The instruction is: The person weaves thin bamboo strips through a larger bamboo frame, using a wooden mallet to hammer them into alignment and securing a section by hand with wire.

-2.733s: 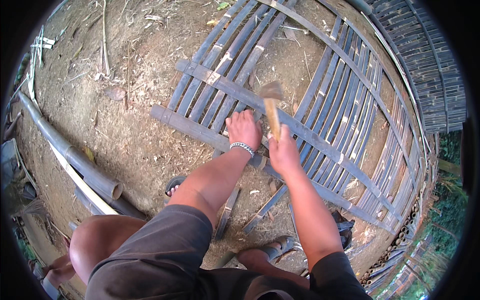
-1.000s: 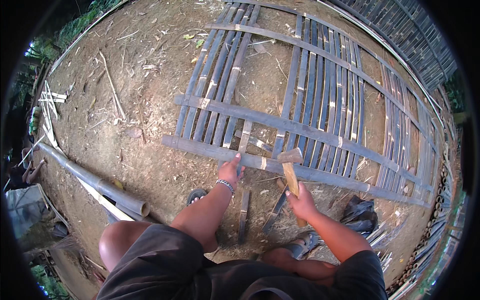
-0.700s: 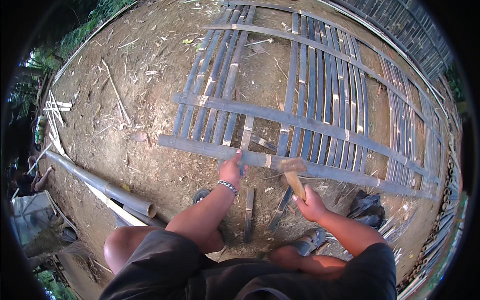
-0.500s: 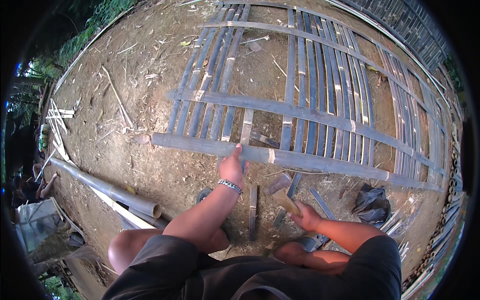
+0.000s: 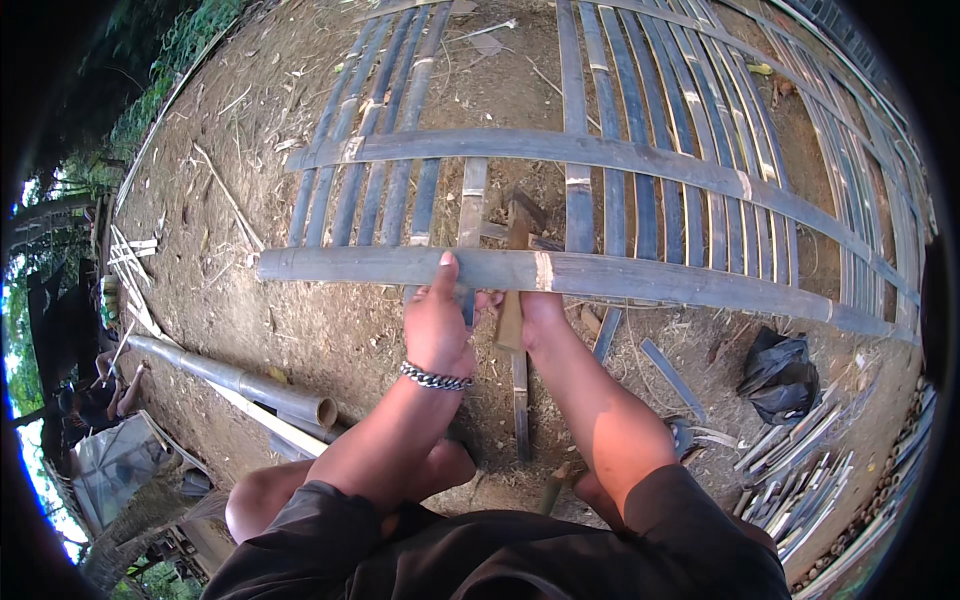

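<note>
A long split-bamboo rail (image 5: 640, 277) runs along the near side of a slatted bamboo frame. My left hand (image 5: 437, 325) is closed on it, thumb on top and fingers mostly hidden below, beside a short pale slat (image 5: 471, 205). Just to the right, my right hand (image 5: 541, 308) is partly hidden under the rail. It is closed round a wooden-handled tool (image 5: 510, 322), which passes beneath the rail. The tool's dark end shows beyond the rail, too unclear to tell its kind. A second bamboo rail (image 5: 610, 152) crosses the slats farther away.
Thick bamboo poles (image 5: 235, 382) lie at the left. A loose bamboo strip (image 5: 521, 405) is on the ground between my arms, another strip (image 5: 672, 380) to the right. A black plastic bag (image 5: 778, 375) and piled thin strips (image 5: 805, 490) lie farther right. Another person (image 5: 105, 385) is at far left.
My right hand has moved up and left with the wooden-handled tool, from the near ground to under the rail beside my left hand. My left hand stays on the rail. The view has shifted.
</note>
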The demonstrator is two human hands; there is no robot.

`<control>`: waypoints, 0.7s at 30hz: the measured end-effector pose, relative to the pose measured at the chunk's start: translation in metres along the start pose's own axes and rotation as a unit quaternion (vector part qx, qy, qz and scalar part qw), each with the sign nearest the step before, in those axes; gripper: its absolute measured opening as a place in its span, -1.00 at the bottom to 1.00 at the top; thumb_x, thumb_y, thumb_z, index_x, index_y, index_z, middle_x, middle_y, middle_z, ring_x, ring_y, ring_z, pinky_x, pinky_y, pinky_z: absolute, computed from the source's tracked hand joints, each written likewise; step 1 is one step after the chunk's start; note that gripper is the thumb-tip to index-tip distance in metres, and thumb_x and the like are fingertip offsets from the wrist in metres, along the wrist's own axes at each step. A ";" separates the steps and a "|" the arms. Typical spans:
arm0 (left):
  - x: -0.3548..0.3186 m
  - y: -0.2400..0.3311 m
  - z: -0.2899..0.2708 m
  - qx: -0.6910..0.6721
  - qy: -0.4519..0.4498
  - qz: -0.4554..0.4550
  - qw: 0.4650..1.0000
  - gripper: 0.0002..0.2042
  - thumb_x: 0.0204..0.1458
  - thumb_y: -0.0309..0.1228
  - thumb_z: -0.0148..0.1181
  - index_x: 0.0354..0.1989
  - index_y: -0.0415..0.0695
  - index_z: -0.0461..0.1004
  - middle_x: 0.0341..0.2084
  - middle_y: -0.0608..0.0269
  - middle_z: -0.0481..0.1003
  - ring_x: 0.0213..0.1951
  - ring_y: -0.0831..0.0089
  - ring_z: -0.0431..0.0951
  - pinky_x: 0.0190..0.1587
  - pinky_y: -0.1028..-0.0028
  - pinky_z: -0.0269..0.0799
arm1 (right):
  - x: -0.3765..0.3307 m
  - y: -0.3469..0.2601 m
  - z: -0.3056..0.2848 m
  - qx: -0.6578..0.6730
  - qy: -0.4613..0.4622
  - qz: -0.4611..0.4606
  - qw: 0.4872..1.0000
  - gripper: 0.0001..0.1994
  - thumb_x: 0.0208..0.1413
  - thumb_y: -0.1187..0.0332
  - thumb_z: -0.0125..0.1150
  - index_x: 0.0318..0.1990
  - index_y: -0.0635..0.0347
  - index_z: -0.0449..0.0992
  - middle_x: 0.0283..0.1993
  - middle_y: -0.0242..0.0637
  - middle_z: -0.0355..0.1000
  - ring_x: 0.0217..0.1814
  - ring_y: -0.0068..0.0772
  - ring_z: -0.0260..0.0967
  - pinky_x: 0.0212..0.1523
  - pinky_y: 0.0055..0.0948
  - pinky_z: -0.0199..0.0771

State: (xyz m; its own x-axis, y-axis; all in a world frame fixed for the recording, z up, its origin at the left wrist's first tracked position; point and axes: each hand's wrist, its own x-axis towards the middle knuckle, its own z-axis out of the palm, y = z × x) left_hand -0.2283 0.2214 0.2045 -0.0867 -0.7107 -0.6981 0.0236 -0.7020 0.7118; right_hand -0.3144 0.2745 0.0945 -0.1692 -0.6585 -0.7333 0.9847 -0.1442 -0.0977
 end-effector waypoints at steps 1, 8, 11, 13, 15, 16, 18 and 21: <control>0.000 0.000 0.000 0.003 0.000 0.002 1.000 -0.74 0.28 -0.17 0.16 -0.16 -0.12 0.47 -0.49 0.35 0.51 -0.52 0.56 0.53 -0.53 0.60 0.36 | 0.001 -0.001 0.003 0.033 -0.015 0.025 0.999 -0.78 0.37 0.13 0.06 -0.17 0.06 0.42 -0.45 -0.34 0.38 -0.55 -0.41 0.34 -0.56 -0.43 0.44; -0.006 0.005 0.003 0.010 -0.007 0.009 1.000 -0.76 0.26 -0.17 0.19 -0.20 -0.09 0.45 -0.53 0.39 0.49 -0.53 0.58 0.52 -0.57 0.60 0.33 | -0.008 -0.017 -0.015 -0.035 -0.115 0.067 0.991 -0.69 0.36 -0.02 0.03 -0.22 0.01 0.42 -0.53 -0.41 0.34 -0.59 -0.50 0.30 -0.59 -0.49 0.38; -0.002 0.004 -0.001 0.013 0.000 0.016 1.000 -0.74 0.26 -0.16 0.20 -0.20 -0.12 0.45 -0.49 0.35 0.51 -0.54 0.55 0.51 -0.56 0.58 0.33 | -0.012 -0.012 0.001 0.076 -0.060 0.103 0.990 -0.66 0.36 -0.03 -0.02 -0.21 0.04 0.41 -0.53 -0.44 0.32 -0.61 -0.53 0.27 -0.60 -0.52 0.34; 0.000 0.003 -0.004 0.006 -0.006 0.024 1.000 -0.73 0.26 -0.16 0.21 -0.20 -0.14 0.46 -0.47 0.32 0.52 -0.53 0.54 0.51 -0.54 0.58 0.34 | -0.018 -0.014 -0.002 -0.041 -0.131 0.104 0.985 -0.69 0.36 0.02 -0.03 -0.20 0.06 0.41 -0.50 -0.43 0.33 -0.61 -0.54 0.25 -0.61 -0.53 0.32; 0.001 0.003 -0.001 -0.009 -0.025 0.034 0.999 -0.73 0.25 -0.17 0.22 -0.20 -0.15 0.46 -0.46 0.31 0.52 -0.52 0.54 0.52 -0.52 0.57 0.34 | -0.020 -0.011 -0.002 -0.064 -0.129 0.097 0.985 -0.71 0.36 0.06 -0.03 -0.20 0.08 0.41 -0.48 -0.43 0.33 -0.60 -0.55 0.24 -0.61 -0.53 0.31; 0.001 0.003 0.001 -0.008 -0.016 0.034 0.999 -0.74 0.25 -0.18 0.21 -0.19 -0.13 0.45 -0.48 0.32 0.52 -0.54 0.55 0.52 -0.55 0.58 0.33 | -0.017 -0.003 0.000 -0.028 -0.091 0.092 0.991 -0.72 0.36 0.07 -0.04 -0.19 0.08 0.41 -0.48 -0.42 0.33 -0.60 -0.55 0.24 -0.61 -0.53 0.31; 0.001 -0.001 0.000 -0.004 0.002 0.030 1.000 -0.77 0.26 -0.19 0.19 -0.19 -0.10 0.44 -0.52 0.35 0.51 -0.57 0.57 0.51 -0.60 0.60 0.31 | -0.015 0.000 -0.003 0.024 -0.115 0.126 0.985 -0.74 0.36 0.10 -0.04 -0.18 0.09 0.41 -0.47 -0.42 0.33 -0.59 -0.56 0.23 -0.61 -0.53 0.30; 0.001 -0.002 -0.006 0.010 -0.032 0.048 0.998 -0.77 0.26 -0.20 0.20 -0.18 -0.11 0.45 -0.51 0.33 0.52 -0.58 0.57 0.51 -0.60 0.60 0.32 | -0.009 -0.002 -0.016 0.038 -0.229 0.174 0.957 -0.73 0.36 0.11 -0.03 -0.15 0.12 0.41 -0.45 -0.40 0.37 -0.60 -0.61 0.26 -0.61 -0.57 0.33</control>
State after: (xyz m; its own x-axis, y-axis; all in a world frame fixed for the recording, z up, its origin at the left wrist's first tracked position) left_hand -0.2226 0.2217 0.2020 -0.1484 -0.7702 -0.6203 0.0150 -0.6289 0.7774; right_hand -0.3145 0.2926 0.0911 0.1505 -0.9287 -0.3390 0.9819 0.1006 0.1603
